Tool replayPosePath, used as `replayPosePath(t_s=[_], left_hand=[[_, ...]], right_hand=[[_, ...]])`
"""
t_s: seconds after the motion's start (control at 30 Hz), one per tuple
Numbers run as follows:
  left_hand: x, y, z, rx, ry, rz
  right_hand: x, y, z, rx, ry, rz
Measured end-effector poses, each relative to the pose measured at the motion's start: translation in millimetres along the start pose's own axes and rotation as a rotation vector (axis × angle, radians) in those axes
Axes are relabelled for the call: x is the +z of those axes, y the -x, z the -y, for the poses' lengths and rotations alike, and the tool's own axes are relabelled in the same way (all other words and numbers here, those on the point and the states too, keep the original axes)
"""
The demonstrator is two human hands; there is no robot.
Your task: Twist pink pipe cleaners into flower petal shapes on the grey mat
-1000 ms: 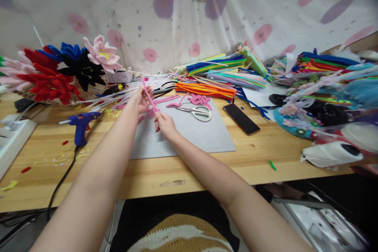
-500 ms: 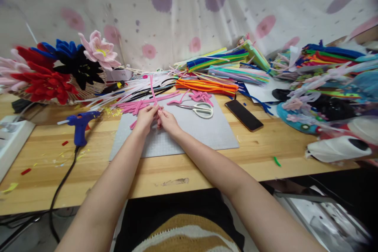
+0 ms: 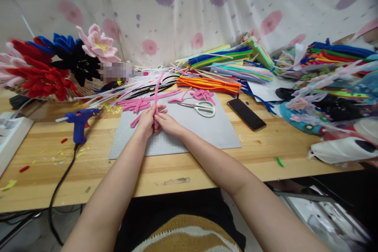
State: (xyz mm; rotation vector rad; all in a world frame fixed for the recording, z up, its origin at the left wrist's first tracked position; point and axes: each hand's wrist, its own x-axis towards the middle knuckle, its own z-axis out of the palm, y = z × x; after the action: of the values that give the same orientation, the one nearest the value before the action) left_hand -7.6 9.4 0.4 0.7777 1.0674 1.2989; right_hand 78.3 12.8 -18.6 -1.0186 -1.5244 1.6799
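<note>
Close together over the grey mat (image 3: 203, 134), my left hand (image 3: 147, 121) and my right hand (image 3: 167, 122) are both closed on a pink pipe cleaner (image 3: 157, 90). Its long end sticks up and away from me, curving slightly right; the gripped part is mostly hidden by my fingers. Just beyond my left hand lies a pile of cut pink pipe cleaners (image 3: 137, 104). Scissors with white handles (image 3: 205, 108) rest on the mat to the right of my hands, and a bunch of twisted pink pipe cleaners (image 3: 202, 94) is behind them.
A blue glue gun (image 3: 79, 126) with its cord stands at left, near a white power strip (image 3: 14, 138). Fuzzy flowers (image 3: 47, 75) fill the back left. Bundled orange pipe cleaners (image 3: 209, 84) lie behind the mat. A phone (image 3: 246, 114) and a white roll (image 3: 342, 149) are at right.
My hands have shifted slightly, and the pink pipe cleaner's upper end now leans to the right instead of left. The view has tilted a little.
</note>
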Motion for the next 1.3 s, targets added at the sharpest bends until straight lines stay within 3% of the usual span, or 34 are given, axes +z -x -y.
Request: replayPosePath(t_s=[0.17, 0.2, 0.27, 0.37, 0.57, 0.73, 0.87, 1.1, 1.3], left_hand=[[-4.5, 0.7, -5.8, 0.049, 0.104, -0.096], [-5.8, 0.6, -7.6, 0.047, 0.103, -0.114], [-7.9, 1.4, -10.4, 0.023, 0.061, -0.102], [-8.9, 4.8, -11.0, -0.032, -0.04, -0.016], [-7.9, 8.9, -6.9, -0.156, -0.113, 0.174], [-8.6, 8.8, -6.1, -0.176, -0.014, 0.289], [-5.8, 9.9, -7.8, -0.273, 0.094, 0.292], [-8.6, 11.1, -19.8, -0.591, 0.5, 0.219], [-13.4, 10.2, -20.4, -0.652, 0.631, 0.248]], right_hand=[[-26.2, 8.3, 22.3, 0.074, 0.148, 0.179], [-33.8, 9.4, 28.0, 0.066, 0.213, 0.16], [-47.3, 10.3, 36.5, -0.032, 0.236, -0.001], [-57.7, 9.1, 38.2, -0.159, 0.095, -0.199], [-52.1, 5.1, 19.7, -0.102, -0.129, -0.124], [-47.8, 1.1, 14.9, -0.068, -0.214, -0.186], [-42.2, -0.5, 15.4, -0.036, -0.36, -0.195], [-39.7, 6.7, 16.3, -0.014, -0.486, -0.184], [-37.3, 10.6, 17.3, -0.054, -0.512, -0.146]])
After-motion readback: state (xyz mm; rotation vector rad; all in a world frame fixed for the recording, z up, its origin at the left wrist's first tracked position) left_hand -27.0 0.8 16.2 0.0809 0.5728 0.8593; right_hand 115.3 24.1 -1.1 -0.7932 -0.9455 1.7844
